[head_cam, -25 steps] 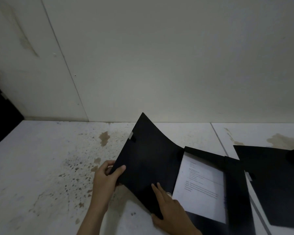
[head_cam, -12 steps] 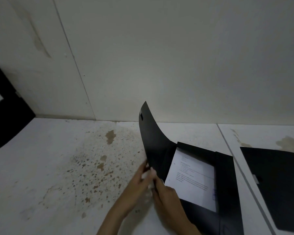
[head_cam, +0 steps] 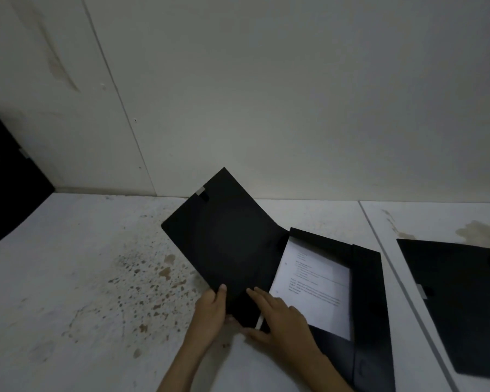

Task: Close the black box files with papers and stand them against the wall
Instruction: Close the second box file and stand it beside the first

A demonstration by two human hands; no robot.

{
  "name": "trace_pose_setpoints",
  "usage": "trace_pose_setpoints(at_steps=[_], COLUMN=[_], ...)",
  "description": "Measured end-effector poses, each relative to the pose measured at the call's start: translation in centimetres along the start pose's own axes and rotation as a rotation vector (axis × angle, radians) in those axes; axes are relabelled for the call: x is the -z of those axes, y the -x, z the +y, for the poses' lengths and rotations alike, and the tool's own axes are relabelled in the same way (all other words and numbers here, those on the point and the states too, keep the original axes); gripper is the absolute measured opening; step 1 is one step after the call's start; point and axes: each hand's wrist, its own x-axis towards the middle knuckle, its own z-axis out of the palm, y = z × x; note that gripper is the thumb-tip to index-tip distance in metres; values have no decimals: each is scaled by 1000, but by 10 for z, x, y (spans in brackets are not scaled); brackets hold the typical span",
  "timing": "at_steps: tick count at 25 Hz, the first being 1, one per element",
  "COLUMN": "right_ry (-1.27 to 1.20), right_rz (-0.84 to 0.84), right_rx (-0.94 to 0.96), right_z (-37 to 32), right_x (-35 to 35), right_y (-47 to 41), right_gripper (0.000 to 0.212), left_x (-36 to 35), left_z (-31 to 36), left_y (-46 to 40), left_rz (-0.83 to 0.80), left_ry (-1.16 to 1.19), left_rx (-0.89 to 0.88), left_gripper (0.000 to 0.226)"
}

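An open black box file (head_cam: pixel 365 278) lies on the white stained table, with a printed white paper (head_cam: pixel 314 290) inside it. Its cover flap (head_cam: pixel 224 239) is raised and leans to the left, a small grey tab near its top edge. My left hand (head_cam: pixel 211 309) grips the lower edge of that flap, thumb on its inner face. My right hand (head_cam: pixel 280 318) rests with spread fingers on the flap's lower corner beside the paper. A second black file (head_cam: pixel 461 301) lies flat at the right. A third black file (head_cam: pixel 9 193) stands against the wall at far left.
The pale wall (head_cam: pixel 294 108) rises right behind the table, meeting it along the back edge. Brown stains (head_cam: pixel 153 278) speckle the tabletop left of the open file. A seam (head_cam: pixel 393 278) runs between the two table sections at the right.
The flap stood nearly upright and edge-on half a second ago; now it has swung back to the left, showing its broad inner face. Both hands stay at its lower edge.
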Motion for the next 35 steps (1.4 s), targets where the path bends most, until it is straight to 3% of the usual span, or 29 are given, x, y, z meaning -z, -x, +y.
trace_pose_setpoints(at_steps=[4,9,11,13,16,18,21,23,27,31,35], right_ry=[-4,80,-14,-264,-684,-991,-1380,-1463,-1309,-898,-476], right_rz=[-6,-42,-83,-84,102,270,454,506,484,362,235], right_rx=[-35,78,147,139,20,-121,-334,-395,-511,-511,-523], right_z=[6,0,-3,-3,3,8,28,49,79,88,83], right_x=[1,-3,-3,0,13,30,60,72,67,28,-5], right_y=[-3,-15,-20,-19,-21,-27,-23,-8,14,16,9], right_gripper=[78,75,70,61,35,29,45,50,36,54,72], left_x=[9,17,18,18,15,12,-1,-10,-25,-27,-26], left_z=[-9,-23,-25,-23,-12,-14,-25,-32,-44,-52,-53], left_y=[-3,8,13,16,24,21,15,12,5,-7,-23], left_rz=[54,172,220,265,71,-39,-259,-351,-402,-575,-465], left_ry=[41,98,15,-148,-232,-303,-544,-778,-1000,-1153,-1067], left_rx=[-43,-51,-126,-255,-520,-637,-602,-550,-526,-507,-512], left_gripper=[23,31,27,34,59,64,75,86,103,83,60])
